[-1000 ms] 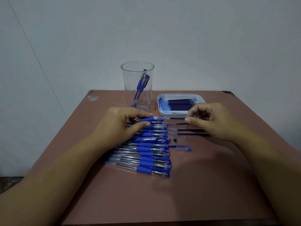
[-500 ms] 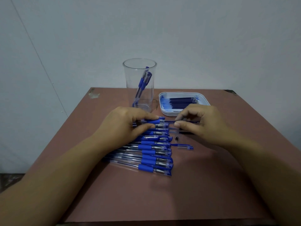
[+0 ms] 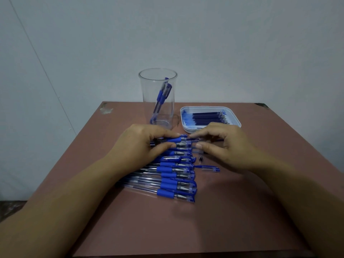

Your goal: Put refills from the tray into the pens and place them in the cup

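Observation:
My left hand [image 3: 141, 144] grips a clear pen barrel with a blue grip [image 3: 174, 140] just above the far end of a row of several blue pens [image 3: 173, 175]. My right hand [image 3: 223, 148] pinches a thin dark refill [image 3: 194, 139] whose left part sits inside the barrel's open end. A clear plastic cup [image 3: 149, 101] stands behind my left hand with two pens leaning inside. The white tray [image 3: 234, 118] behind my right hand holds several dark blue refills [image 3: 208, 117].
A loose pen cap [image 3: 210, 168] and a small dark tip piece [image 3: 200, 158] lie on the brown table [image 3: 204, 220] right of the pen row. A pale wall rises close behind the table's far edge.
My right hand has moved left toward my left hand, pushing the refill further into the barrel. The gap between the hands has closed.

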